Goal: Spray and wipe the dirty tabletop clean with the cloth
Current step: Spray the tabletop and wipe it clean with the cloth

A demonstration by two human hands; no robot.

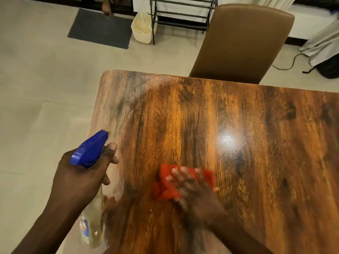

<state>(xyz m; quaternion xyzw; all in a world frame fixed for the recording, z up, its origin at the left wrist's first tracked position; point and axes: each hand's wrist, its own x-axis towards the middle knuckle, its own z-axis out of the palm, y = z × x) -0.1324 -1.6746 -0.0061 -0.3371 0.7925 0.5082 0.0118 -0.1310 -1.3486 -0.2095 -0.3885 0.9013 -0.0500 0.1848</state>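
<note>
A glossy dark wooden tabletop (pixel 238 125) fills the right and lower part of the view. My right hand (pixel 190 187) lies flat on a red cloth (pixel 168 180), pressing it onto the wood near the table's front left; hand and cloth are motion-blurred. My left hand (pixel 80 178) holds a clear spray bottle (pixel 93 222) with a blue trigger head (pixel 89 149) just off the table's left edge, nozzle pointing away over the corner. Pale smears show near the far left corner (pixel 143 88).
A brown padded chair (pixel 244 39) stands at the table's far side. On the tiled floor beyond are a cream plastic basket (pixel 141 28), a dark mat (pixel 100 28), a black metal rack (pixel 181 10) and a cable (pixel 291 61) at the right.
</note>
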